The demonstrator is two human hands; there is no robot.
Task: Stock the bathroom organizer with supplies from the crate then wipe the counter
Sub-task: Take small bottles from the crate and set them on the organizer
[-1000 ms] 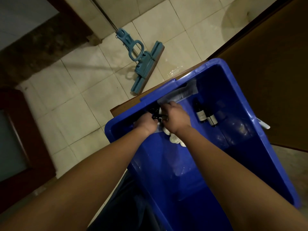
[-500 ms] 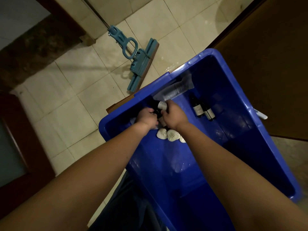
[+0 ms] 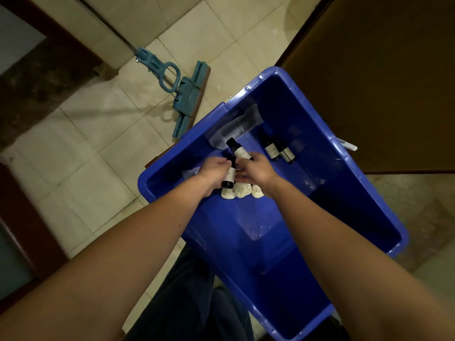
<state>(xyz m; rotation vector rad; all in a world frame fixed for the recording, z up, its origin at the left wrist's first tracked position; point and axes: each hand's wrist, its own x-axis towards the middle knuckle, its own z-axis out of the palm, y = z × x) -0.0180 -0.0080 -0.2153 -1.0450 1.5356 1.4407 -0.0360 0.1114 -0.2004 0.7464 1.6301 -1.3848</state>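
Both my hands reach into a big blue plastic crate [image 3: 369, 193]. My left hand [image 3: 213, 172] grips a small dark bottle with a pale label [image 3: 229, 177]. A second small dark bottle [image 3: 238, 150] is held in my right hand [image 3: 258, 169], its cap pointing away from me. Under my hands lie three small white tubes [image 3: 242, 190] on the crate floor. Two more dark bottles [image 3: 278, 151] lie side by side farther right. A clear plastic-wrapped packet [image 3: 236, 126] leans on the crate's far wall.
The crate rests on a brown wooden surface [image 3: 381, 82] at the right. A teal squeeze mop [image 3: 183, 94] lies on the pale tiled floor [image 3: 98, 156] beyond the crate. A dark wooden door frame [image 3: 22, 232] runs along the left. My dark trousers [image 3: 192, 291] show below.
Both hands have lifted from the crate floor, each now with a dark bottle. The white tubes under them have come into view.
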